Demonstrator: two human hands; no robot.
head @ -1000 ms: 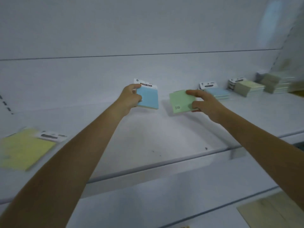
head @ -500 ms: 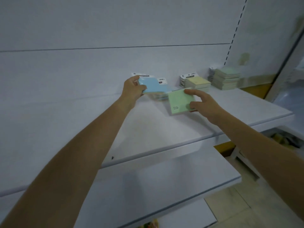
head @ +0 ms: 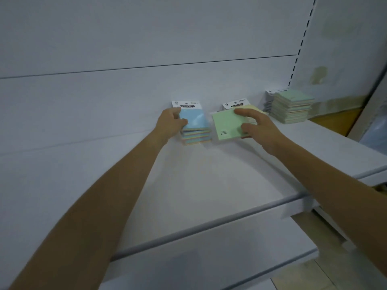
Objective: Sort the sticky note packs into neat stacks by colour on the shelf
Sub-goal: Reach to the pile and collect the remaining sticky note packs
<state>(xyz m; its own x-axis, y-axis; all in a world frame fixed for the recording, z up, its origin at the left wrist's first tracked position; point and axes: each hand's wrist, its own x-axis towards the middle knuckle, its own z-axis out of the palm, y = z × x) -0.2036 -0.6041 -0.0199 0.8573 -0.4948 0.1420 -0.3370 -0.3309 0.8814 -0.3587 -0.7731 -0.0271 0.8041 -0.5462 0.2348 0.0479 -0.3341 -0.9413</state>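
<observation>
Left hand (head: 172, 123) grips blue pack (head: 195, 119) on blue stack (head: 195, 136); right hand (head: 261, 130) pinches green pack (head: 227, 126); likely next: put on green stack (head: 293, 107).

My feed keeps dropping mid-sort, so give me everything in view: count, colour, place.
blue stack: one, several packs, light blue, back of the shelf, left of centre.
green pack: one, pale green, tilted, just right of the blue stack.
yellow stack: one, pale yellow, mostly hidden behind the green pack.
green stack: one, tall, green on top, far right of the shelf.
shelf: one, white, bearing all the stacks.
lower shelf: one, white, below it.
left hand: fingers curled round the blue stack's left edge.
right hand: thumb and fingers pinch the green pack's right side.
</observation>
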